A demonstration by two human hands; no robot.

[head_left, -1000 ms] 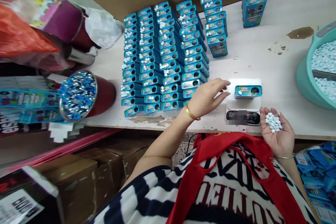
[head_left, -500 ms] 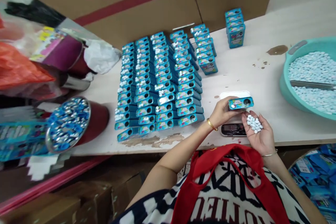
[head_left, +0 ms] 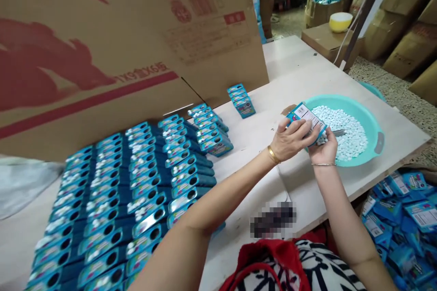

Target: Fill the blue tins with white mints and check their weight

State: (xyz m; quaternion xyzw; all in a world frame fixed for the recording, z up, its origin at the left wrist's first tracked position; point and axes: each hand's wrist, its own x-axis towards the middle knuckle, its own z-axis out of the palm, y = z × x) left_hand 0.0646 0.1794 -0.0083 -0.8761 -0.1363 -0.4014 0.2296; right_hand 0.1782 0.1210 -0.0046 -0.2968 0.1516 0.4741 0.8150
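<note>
The left fingers (head_left: 302, 129) are clamped on a box (head_left: 302, 111), its long axis slanted toward the right hand (head_left: 323, 152), whose grip is hidden.

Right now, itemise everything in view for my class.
table: one, white, centre
carton: one, brown, back left
rowed boxes: dozens, blue, left
grouped boxes: about four, blue, by carton
tub: one, teal, table's right
sweets: many, pale, tub, rowed boxes
utensil: one, grey, in tub
scale: one, white, front centre
sheet: one, white, far left
packs: many, blue, lower right
bowl: one, yellow, top right
rear cartons: several, brown, top right
held box: one, blue, by tub
left hand: one, bare, across held box
right hand: one, bare, below held box
</note>
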